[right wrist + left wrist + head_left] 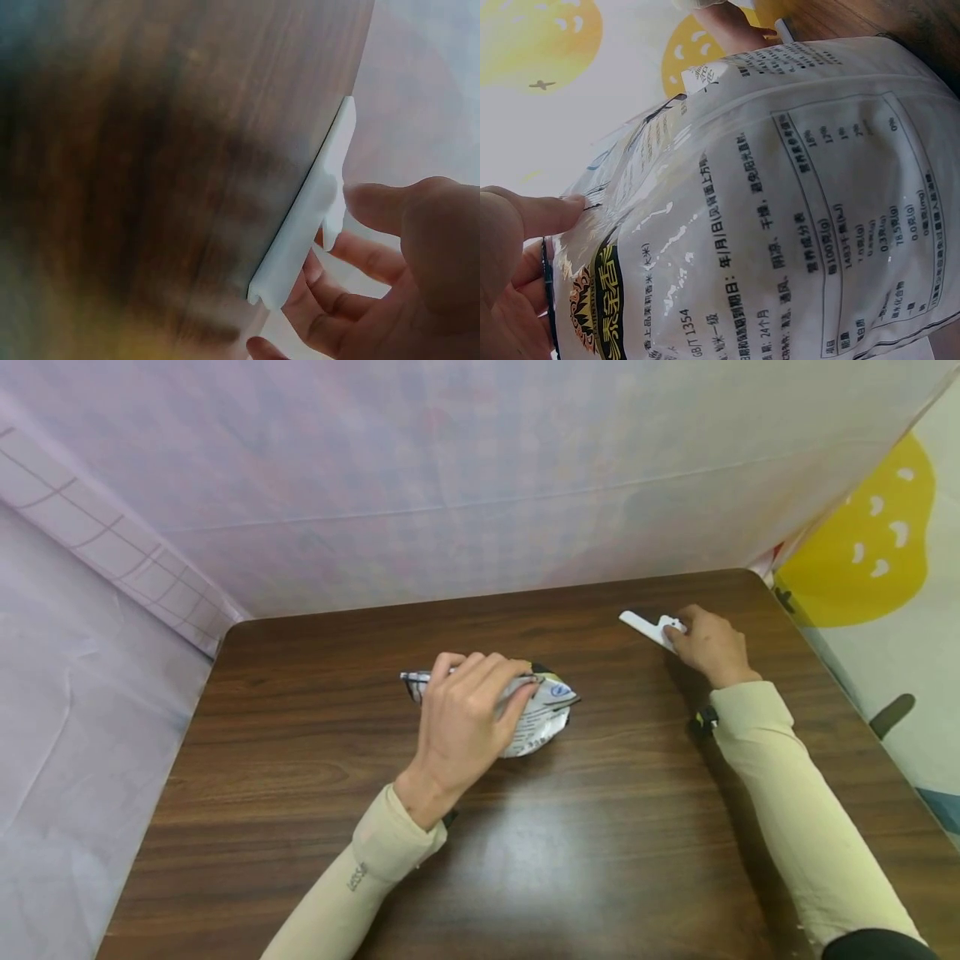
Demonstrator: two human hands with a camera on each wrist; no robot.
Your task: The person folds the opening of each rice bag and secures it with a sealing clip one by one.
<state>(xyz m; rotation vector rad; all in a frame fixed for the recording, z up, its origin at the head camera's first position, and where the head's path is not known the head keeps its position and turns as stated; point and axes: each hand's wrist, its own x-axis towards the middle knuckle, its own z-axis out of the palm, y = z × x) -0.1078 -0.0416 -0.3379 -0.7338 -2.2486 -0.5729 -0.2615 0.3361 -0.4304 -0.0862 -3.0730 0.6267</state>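
My left hand (459, 722) pinches the gathered top of a printed plastic rice bag (536, 731), which stands near the middle of the table. In the left wrist view, the bag's pale back (780, 195) with its rows of text fills much of the picture, and the thumb (551, 214) presses on its upper edge. Toward the table's far right, my right hand (716, 647) holds a long white bag clip (643, 627) by its handle. From the right wrist, the clip (300, 232) shows between thumb and fingers, close over the wood.
The brown wooden table (285, 777) has rounded far corners. Behind it hangs a pale checked cloth (450, 468), with a white sheet (60, 718) on the left. A yellow-patterned covering (870, 552) lies beyond the right edge.
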